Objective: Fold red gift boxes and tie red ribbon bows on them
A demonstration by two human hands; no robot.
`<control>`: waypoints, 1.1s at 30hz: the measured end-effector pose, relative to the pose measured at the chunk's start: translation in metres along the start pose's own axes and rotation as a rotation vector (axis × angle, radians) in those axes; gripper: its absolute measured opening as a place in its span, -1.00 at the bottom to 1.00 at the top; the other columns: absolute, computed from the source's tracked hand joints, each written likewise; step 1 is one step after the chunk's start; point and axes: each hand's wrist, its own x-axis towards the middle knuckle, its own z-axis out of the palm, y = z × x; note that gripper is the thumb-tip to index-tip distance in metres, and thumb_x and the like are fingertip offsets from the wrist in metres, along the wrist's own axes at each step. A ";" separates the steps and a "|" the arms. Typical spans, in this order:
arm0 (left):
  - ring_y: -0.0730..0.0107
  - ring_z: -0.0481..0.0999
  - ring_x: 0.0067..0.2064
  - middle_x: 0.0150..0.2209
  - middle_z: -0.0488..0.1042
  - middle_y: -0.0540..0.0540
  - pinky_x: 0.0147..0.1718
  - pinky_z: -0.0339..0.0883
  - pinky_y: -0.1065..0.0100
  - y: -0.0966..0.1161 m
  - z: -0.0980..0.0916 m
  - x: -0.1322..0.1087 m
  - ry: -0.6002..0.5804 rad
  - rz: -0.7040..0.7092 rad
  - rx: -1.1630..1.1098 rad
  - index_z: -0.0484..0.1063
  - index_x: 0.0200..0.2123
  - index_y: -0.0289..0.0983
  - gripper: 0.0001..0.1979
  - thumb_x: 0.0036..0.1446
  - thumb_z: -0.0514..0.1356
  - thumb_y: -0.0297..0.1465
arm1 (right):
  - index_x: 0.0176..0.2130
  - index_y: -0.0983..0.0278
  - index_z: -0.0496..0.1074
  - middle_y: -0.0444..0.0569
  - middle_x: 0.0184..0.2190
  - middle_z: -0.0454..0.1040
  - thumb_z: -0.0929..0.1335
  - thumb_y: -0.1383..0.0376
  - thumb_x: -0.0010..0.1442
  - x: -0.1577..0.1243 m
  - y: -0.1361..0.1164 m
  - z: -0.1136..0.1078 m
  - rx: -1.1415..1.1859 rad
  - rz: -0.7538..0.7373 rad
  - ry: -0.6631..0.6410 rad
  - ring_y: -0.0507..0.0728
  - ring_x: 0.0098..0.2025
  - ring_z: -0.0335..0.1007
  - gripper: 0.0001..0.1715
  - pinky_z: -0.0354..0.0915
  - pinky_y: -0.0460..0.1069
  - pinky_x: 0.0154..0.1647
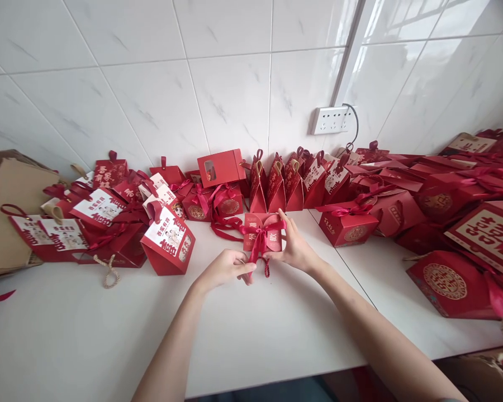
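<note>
In front of me a small red gift box with gold lettering sits on the white table, a dark red ribbon tied in a bow across its top. My right hand grips the box's right side, thumb at the near edge and fingers at the far corner. With its fingers pinched together, my left hand is at the bow's hanging tail, just below the box. A red twisted cord dangles at the near edge. More ribbon trails off to the left of the box.
Several red gift boxes crowd the left, beside brown cardboard. Triangular boxes stand in a row along the tiled wall. Larger boxes pile up on the right. A power strip hangs on the wall; a rope loop lies left.
</note>
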 end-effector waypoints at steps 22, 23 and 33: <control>0.34 0.52 -0.32 -0.34 0.50 -0.10 -0.40 0.38 0.40 -0.010 0.007 0.015 0.793 0.376 0.076 0.39 -0.31 -0.25 -0.69 0.17 0.08 -0.12 | 0.36 0.20 -0.33 0.33 0.23 -0.02 0.47 0.01 0.01 -0.001 -0.004 0.003 -0.096 -0.116 -0.033 0.42 0.23 0.11 0.26 0.31 0.32 0.12; 0.34 0.52 -0.27 -0.31 0.49 -0.11 -0.33 0.40 0.38 -0.009 0.011 0.015 0.815 0.441 0.100 0.39 -0.32 -0.25 -0.74 0.16 0.12 -0.16 | 0.36 0.21 -0.33 0.34 0.23 -0.02 0.46 0.01 0.02 -0.001 -0.004 0.004 -0.114 -0.118 -0.031 0.43 0.23 0.12 0.26 0.30 0.33 0.12; 0.45 0.36 -0.33 -0.39 0.26 -0.01 -0.36 0.34 0.45 -0.017 0.047 0.015 0.947 1.050 0.507 0.48 -0.39 -0.18 -0.92 0.06 0.28 -0.48 | 0.36 0.18 -0.39 0.35 0.21 0.01 0.44 -0.01 0.06 -0.004 -0.004 0.011 -0.210 -0.220 0.040 0.44 0.27 0.06 0.25 0.24 0.36 0.16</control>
